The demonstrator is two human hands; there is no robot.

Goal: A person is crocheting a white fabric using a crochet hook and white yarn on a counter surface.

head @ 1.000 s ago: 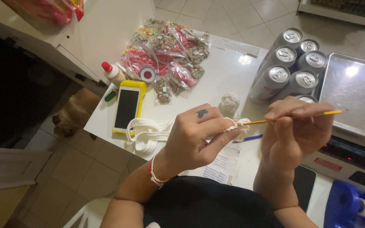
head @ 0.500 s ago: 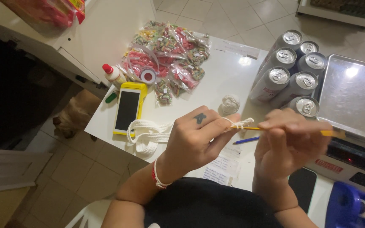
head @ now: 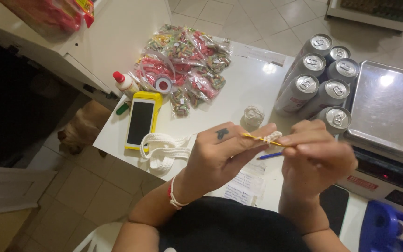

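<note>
My left hand (head: 222, 154) pinches a small piece of white crochet work (head: 272, 137) and its yarn, fingers stretched toward the right. My right hand (head: 314, 156) grips a thin yellow crochet hook (head: 257, 138), whose tip lies across my left fingers and through the white loops. Both hands hover above the white table (head: 239, 88), close together. A white crocheted strip (head: 164, 150) lies on the table just left of my left hand. A small ball of white yarn (head: 253, 115) sits on the table beyond my fingers.
A phone in a yellow case (head: 142, 120), a glue bottle (head: 125, 83), a tape roll (head: 163, 85) and bags of small sweets (head: 187, 58) lie at the left. Several silver cans (head: 320, 74) stand beside a steel scale (head: 390, 112). A blue pen (head: 270, 155) and a blue tape dispenser (head: 384, 228) lie near me.
The right hand has slid left along the hook, so less of its yellow shaft shows on the right. The hook tip now reaches further across the left fingers.
</note>
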